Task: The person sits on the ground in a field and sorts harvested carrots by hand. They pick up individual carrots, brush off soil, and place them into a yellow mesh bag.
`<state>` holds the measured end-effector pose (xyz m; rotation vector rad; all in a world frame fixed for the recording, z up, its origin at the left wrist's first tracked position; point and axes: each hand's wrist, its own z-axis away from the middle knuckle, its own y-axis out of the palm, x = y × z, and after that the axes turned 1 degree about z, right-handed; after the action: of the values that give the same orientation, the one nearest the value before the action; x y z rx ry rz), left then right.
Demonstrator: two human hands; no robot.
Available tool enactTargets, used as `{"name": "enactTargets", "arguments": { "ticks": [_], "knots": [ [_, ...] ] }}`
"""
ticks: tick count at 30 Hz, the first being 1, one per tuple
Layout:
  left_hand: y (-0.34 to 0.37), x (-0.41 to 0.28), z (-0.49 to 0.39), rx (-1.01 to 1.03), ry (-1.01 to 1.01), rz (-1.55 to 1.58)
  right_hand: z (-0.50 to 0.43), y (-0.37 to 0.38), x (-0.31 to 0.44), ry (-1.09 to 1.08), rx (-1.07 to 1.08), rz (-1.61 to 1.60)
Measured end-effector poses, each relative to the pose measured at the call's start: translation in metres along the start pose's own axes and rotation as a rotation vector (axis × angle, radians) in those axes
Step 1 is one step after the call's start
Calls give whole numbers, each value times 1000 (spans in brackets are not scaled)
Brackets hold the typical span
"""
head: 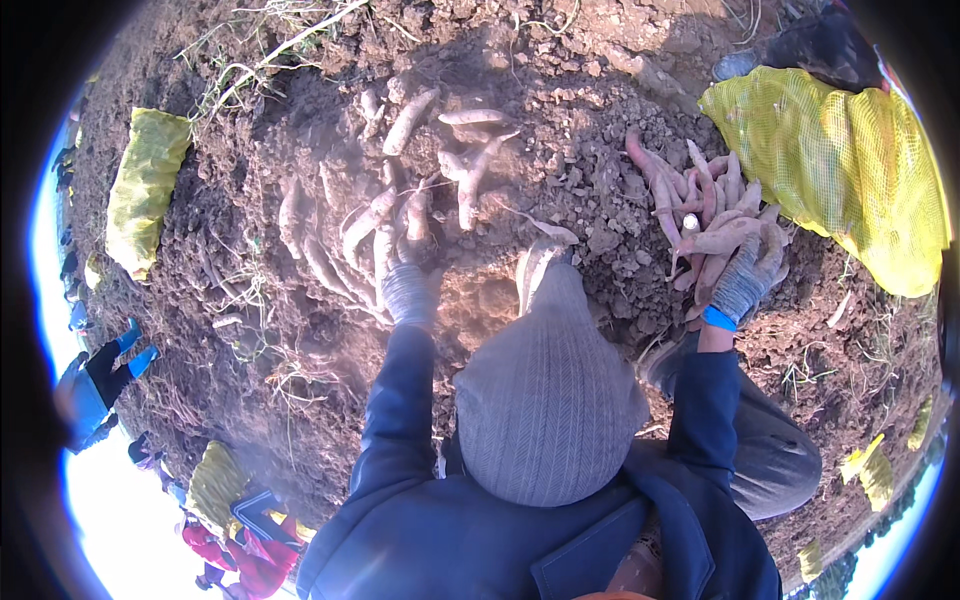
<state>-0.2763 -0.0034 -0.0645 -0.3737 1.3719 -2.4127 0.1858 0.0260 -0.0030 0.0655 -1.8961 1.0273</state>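
My left hand (pixel 409 291), in a dusty grey knit glove, reaches into loose sweet potatoes (pixel 369 223) on the soil. Its fingers touch roots there, but dust and similar colours hide whether they are closed round one. My right hand (pixel 750 271), gloved alike with a blue cuff, rests at the near right side of a heap of sweet potatoes (pixel 679 191). Its fingers curl over one pale sweet potato (pixel 716 238) on the heap. A broken root end (pixel 690 222) shows bright white. More sweet potatoes (pixel 469 180) lie scattered ahead, between the two hands.
A yellow mesh sack (pixel 832 172) lies right of the heap, with another person's leg (pixel 821 49) behind it. Another filled sack (pixel 148 191) lies far left. A grey cap (pixel 551 397) covers the middle foreground. People (pixel 244 551) are at lower left. Dry vines (pixel 281 49) cross the clods.
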Motion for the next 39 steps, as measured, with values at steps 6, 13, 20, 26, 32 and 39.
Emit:
{"name": "enactTargets", "arguments": {
  "ticks": [6,13,20,26,32,39],
  "knots": [
    [8,-10,18,-55,-38,556,58,36,39,0,390,-88],
    [5,-58,17,-49,190,1468,104,95,86,345,1083,-674],
    [-48,-131,11,348,523,1499,81,153,84,1042,900,-1016],
    [-64,-172,34,79,939,820,61,154,91,897,373,-853],
    [-67,-193,45,257,818,1045,51,140,97,773,318,-749],
    [-55,-206,13,605,432,1371,55,144,79,570,238,-884]
  ]
}}
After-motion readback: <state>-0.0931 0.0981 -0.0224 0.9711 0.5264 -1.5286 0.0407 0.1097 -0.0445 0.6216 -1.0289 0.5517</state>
